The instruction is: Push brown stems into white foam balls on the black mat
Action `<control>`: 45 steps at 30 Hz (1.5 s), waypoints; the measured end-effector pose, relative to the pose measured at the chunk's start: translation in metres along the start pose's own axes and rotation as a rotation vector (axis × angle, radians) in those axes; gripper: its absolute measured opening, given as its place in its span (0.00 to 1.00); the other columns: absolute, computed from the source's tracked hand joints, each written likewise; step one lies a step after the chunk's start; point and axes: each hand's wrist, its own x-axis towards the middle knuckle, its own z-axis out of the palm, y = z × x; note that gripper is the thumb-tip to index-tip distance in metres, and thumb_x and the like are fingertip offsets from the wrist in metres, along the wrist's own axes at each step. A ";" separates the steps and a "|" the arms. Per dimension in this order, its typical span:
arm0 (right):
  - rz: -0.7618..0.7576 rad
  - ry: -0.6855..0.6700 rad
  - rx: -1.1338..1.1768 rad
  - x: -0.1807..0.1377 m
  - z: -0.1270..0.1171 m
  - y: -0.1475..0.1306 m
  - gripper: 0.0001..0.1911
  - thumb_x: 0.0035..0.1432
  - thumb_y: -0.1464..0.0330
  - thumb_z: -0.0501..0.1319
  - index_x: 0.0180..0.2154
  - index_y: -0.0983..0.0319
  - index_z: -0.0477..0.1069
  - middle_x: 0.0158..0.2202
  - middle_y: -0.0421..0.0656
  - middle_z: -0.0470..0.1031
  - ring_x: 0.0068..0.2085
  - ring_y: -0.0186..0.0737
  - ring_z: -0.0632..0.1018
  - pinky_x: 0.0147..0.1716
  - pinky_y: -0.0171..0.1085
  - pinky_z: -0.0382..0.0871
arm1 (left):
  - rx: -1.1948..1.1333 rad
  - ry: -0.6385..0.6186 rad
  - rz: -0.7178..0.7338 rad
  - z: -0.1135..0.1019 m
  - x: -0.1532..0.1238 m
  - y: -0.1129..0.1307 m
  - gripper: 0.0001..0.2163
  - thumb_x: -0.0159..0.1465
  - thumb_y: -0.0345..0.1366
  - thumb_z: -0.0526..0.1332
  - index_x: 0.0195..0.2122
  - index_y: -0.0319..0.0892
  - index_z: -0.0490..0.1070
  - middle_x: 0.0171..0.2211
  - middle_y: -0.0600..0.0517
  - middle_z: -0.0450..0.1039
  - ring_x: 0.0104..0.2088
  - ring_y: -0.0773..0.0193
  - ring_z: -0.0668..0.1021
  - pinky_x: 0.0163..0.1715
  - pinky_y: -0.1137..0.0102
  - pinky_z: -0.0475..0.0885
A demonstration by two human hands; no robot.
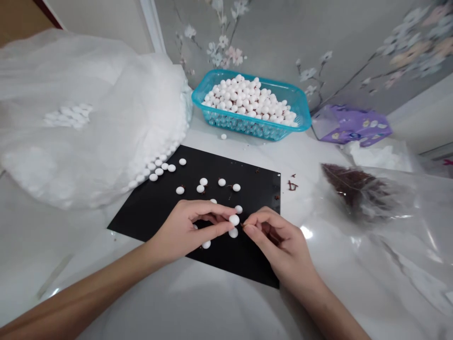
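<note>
Between thumb and forefinger, my left hand (198,226) pinches a small white ball (234,220) above a black mat (159,208). Just to its right, my right hand (278,238) is closed in a pinch on a tiny brown piece (243,226), mostly hidden by the fingertips. The brown piece points toward the held ball, with a narrow gap between them. Several loose white balls (222,182) lie on the mat around and under my left hand, some with small brown bits at their sides.
A large translucent bag (106,94) of white balls stands at the left, some spilling onto the mat. Behind is a blue basket (300,111) heaped with balls. At right lie a clear bag with dark brown pieces (354,189) and a purple packet (354,125). Brown scraps (292,186) lie beside the mat.
</note>
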 end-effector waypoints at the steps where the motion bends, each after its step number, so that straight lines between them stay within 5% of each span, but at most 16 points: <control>1: 0.002 -0.020 -0.002 0.000 0.000 0.000 0.07 0.57 0.65 0.58 0.29 0.60 0.70 0.27 0.39 0.65 0.24 0.30 0.64 0.22 0.30 0.61 | 0.006 -0.005 0.007 0.000 0.000 0.000 0.09 0.56 0.32 0.64 0.39 0.43 0.76 0.29 0.53 0.78 0.29 0.67 0.79 0.29 0.76 0.76; 30: -0.033 -0.041 0.000 -0.002 0.002 0.007 0.03 0.56 0.67 0.60 0.30 0.59 0.70 0.26 0.36 0.61 0.24 0.29 0.62 0.21 0.31 0.57 | -0.114 -0.095 -0.165 -0.001 0.000 0.000 0.07 0.55 0.32 0.65 0.35 0.41 0.78 0.27 0.53 0.78 0.22 0.72 0.75 0.20 0.81 0.69; 45: 0.032 -0.084 0.027 -0.002 0.004 0.006 0.10 0.56 0.64 0.60 0.27 0.59 0.61 0.25 0.34 0.58 0.21 0.27 0.56 0.19 0.32 0.50 | -0.236 -0.136 -0.158 -0.005 -0.003 -0.002 0.08 0.53 0.28 0.66 0.34 0.44 0.78 0.33 0.54 0.79 0.33 0.67 0.80 0.32 0.77 0.76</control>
